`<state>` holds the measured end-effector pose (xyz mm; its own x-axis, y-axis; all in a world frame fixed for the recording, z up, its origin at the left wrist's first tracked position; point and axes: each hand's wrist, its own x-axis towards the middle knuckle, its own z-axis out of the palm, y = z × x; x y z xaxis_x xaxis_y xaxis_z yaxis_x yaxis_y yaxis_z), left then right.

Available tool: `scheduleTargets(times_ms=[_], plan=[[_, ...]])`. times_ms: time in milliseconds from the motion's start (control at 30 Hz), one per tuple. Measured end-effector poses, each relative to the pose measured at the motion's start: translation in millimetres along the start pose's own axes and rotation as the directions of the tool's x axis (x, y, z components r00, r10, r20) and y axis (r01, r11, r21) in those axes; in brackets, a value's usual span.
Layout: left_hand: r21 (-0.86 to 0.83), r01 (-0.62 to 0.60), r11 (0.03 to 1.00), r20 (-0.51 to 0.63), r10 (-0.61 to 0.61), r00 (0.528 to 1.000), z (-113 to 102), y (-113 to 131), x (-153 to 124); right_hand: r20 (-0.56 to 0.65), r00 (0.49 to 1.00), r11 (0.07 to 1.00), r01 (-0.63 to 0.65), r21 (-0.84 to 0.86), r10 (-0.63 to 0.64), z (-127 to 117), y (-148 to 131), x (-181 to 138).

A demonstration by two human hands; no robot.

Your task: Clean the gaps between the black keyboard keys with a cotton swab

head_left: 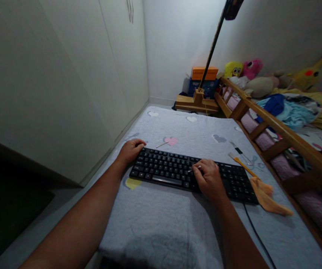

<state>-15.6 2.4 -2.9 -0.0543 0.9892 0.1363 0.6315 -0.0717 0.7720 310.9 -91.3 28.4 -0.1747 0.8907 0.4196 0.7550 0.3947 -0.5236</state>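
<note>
2 hands (131, 151), 1 keyboard (161, 166), 2 swabs (162, 144)

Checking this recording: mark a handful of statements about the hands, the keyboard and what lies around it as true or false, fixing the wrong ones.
1. The right hand holds a cotton swab over the keyboard. True.
2. The keyboard is white. False: it is black.
3. An orange cloth lies by the keyboard's right end. True.
4. The left hand holds that cloth. False: it is at the keyboard's left end.
5. A loose swab lies beyond the keyboard. True.
</note>
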Motion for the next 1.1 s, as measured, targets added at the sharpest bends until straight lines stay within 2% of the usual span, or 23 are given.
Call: scheduleTargets(times_ms=[467, 900, 1100], plan=[[0.002, 0.012, 1.0, 0.01, -0.012, 1.0, -1.4, 4.3, -0.9, 0.061, 0.998, 0.999, 0.023, 0.026, -0.024, -0.3, -0.8, -1.2], [-0.016, 0.004, 1.0, -0.001, -0.004, 1.0, 0.4, 0.2, 0.6, 0.056, 0.995, 0.995, 0.082, 0.05, -0.085, 7.7, -5.8, -2.8], [-0.009, -0.004, 1.0, 0.002, 0.004, 1.0, -0.2, 0.1, 0.3, 0.078, 0.994, 0.997, 0.068, 0.046, -0.072, 6.1, -4.4, -3.1]])
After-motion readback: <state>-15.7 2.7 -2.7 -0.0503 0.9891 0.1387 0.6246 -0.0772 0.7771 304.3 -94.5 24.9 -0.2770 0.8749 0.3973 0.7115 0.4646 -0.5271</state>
